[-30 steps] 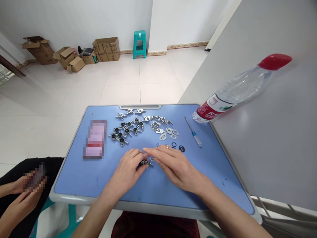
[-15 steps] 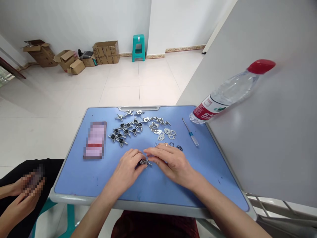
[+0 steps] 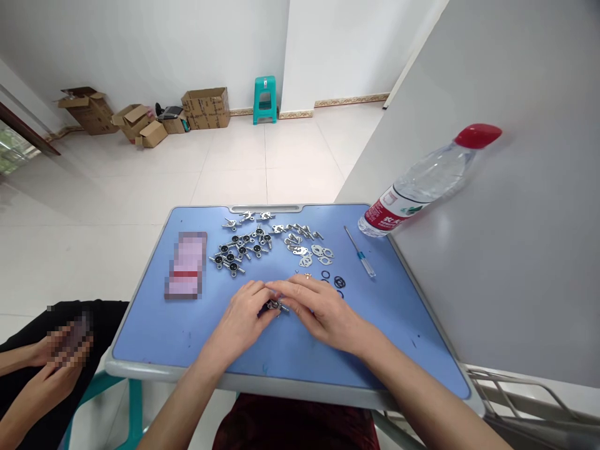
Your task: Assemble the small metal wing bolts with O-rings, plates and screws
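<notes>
Near the front middle of the table, my left hand [image 3: 244, 315] pinches a small metal valve body [image 3: 274, 305] between thumb and fingers, its stub pipe pointing right. My right hand [image 3: 323, 312] arches over it from the other side. Its index finger reaches my left fingertips and its thumb is at the valve body; whether a tiny piece sits between those fingers is hidden. Beyond my hands lie several similar valve bodies with black rubber inserts [image 3: 242, 250]. Small metal levers [image 3: 294, 238], flat metal plates [image 3: 325, 260] and black O-rings [image 3: 339, 282] lie to their right.
A screwdriver [image 3: 360, 253] lies at the right, near a water bottle [image 3: 398, 203] by the grey panel [image 3: 515, 250]. A blurred pink rectangular object [image 3: 187, 265] lies at left. Another person's hands [image 3: 60, 359] are beyond the table's left edge. Cardboard boxes [image 3: 206, 109] and a stool [image 3: 265, 100] stand behind.
My right hand has shifted slightly left, its index finger now over my left fingertips. More O-rings show beside it. The view has tilted slightly; the valve body stays in my left hand.
</notes>
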Demonstrator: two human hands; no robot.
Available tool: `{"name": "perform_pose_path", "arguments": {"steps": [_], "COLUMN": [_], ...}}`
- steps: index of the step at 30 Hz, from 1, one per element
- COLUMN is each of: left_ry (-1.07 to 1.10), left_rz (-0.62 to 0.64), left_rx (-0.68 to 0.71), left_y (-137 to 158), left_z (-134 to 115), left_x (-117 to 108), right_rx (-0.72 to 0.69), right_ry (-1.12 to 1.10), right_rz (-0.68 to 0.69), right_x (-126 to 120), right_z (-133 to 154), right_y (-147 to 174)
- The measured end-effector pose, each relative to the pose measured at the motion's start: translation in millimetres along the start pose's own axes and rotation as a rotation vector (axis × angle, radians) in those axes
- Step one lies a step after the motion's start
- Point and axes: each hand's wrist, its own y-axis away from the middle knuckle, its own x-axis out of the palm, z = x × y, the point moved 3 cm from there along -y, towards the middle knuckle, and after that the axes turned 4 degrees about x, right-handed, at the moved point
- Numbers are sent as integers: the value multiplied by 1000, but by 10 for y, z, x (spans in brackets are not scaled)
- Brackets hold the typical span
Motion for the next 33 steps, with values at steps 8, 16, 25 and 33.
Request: {"name": "perform_pose_path", "arguments": {"steps": [8,16,25,33], "left_ry": [-38,-24,-19,-1], "left_rz": [19,10,8,11], "left_rx": [-7,-38,-44,-40], "left_y": [5,-5,-6,5], "left_z": [-24,-8,-13,-9], "left_x": [-10,-15,-17,-19], "right_rx": [25,-41,-49,-48], "right_ry": [-78,-91,-76,-36], "right_rz": [-173,-127,-93,-117], "right_x": [-46,27,57,63], "right_z": [-22,2,1,7], "right_y": [9,-14,-20,-28]}}
